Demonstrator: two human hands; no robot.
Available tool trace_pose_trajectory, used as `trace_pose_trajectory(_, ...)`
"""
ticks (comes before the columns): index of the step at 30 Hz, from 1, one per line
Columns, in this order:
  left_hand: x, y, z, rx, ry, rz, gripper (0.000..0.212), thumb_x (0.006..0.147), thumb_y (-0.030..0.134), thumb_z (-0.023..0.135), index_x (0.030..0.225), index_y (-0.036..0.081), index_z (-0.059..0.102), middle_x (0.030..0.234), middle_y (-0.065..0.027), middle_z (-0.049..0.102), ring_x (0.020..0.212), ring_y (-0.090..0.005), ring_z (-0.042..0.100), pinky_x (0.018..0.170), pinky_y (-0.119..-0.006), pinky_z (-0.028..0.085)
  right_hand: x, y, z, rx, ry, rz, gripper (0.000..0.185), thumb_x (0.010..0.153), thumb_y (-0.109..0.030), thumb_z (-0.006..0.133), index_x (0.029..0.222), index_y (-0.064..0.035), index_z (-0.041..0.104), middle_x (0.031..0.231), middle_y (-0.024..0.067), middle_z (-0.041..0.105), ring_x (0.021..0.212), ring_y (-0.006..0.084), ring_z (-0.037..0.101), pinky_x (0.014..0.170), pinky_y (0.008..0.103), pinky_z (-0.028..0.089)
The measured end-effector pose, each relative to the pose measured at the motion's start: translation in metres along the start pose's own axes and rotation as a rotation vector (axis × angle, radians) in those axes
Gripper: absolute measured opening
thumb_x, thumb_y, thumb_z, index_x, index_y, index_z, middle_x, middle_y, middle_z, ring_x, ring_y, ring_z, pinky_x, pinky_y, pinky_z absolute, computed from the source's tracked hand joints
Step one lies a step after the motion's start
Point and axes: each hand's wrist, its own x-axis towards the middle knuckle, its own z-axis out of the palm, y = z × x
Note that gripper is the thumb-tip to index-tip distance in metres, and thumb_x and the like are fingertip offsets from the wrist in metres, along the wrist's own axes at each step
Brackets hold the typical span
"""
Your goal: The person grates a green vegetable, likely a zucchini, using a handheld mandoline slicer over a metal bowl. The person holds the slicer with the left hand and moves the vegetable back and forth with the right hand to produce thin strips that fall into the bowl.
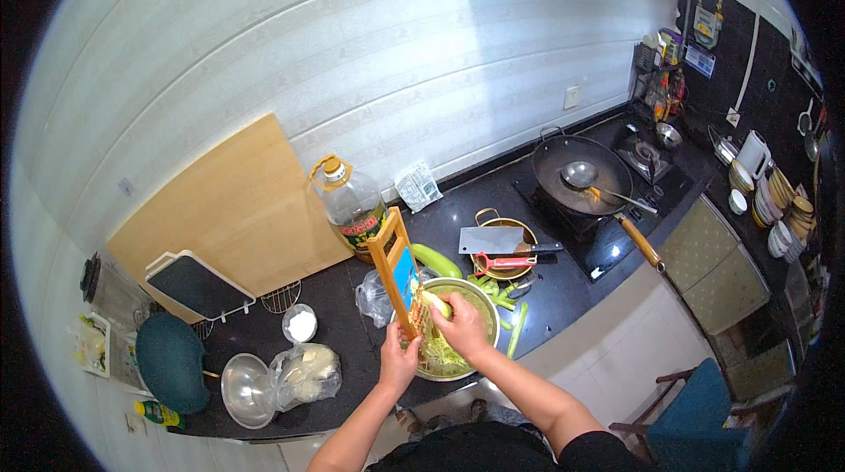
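Note:
A wooden-framed grater (400, 262) stands tilted in a round metal bowl (494, 317). My left hand (399, 358) grips its lower end at the bowl's left side. In my right hand (463, 327) is a pale green peeled vegetable (437, 304), pressed against the grating face. Fine pale-green shreds (443, 352) lie in the bowl below. Behind the bowl rests a whole long green squash (436, 260). Green peelings (496, 290) are scattered on the counter to the right of it.
A cleaver (492, 240) and a red-handled peeler (508, 262) lie across a gold-coloured pot (488, 216). A wok (551, 168) with a ladle sits on the stove. An oil bottle (356, 211), cutting board (231, 201), white-filled small bowl (301, 327) and plastic bag (310, 373) are leftward.

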Motion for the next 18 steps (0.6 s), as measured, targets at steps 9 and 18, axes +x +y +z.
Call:
trace_pose_trajectory(9, -0.003, 0.005, 0.001, 0.048, 0.011, 0.008, 0.036, 0.08, 0.003, 0.062, 0.11, -0.002, 0.043, 0.091, -0.0172, 0.061, 0.085, -0.027, 0.061, 0.074, -0.035, 0.048, -0.003, 0.021, 0.009, -0.048, 0.044, 0.194, 0.034, 0.08, -0.031, 0.06, 0.098, -0.0024, 0.055, 0.081, 0.0225, 0.063, 0.076, 0.0408, 0.061, 0.068, 0.047, 0.048)
trace_pose_trajectory(18, -0.004, 0.006, 0.004, 0.002, 0.024, 0.005, 0.036, 0.079, 0.0, 0.063, 0.108, -0.002, 0.043, 0.092, -0.016, 0.06, 0.085, -0.0226, 0.061, 0.074, -0.033, 0.049, 0.002, 0.024, 0.001, -0.189, -0.119, 0.351, 0.033, 0.08, -0.032, 0.063, 0.096, -0.006, 0.054, 0.082, 0.0198, 0.064, 0.078, 0.0377, 0.062, 0.069, 0.0455, 0.048)
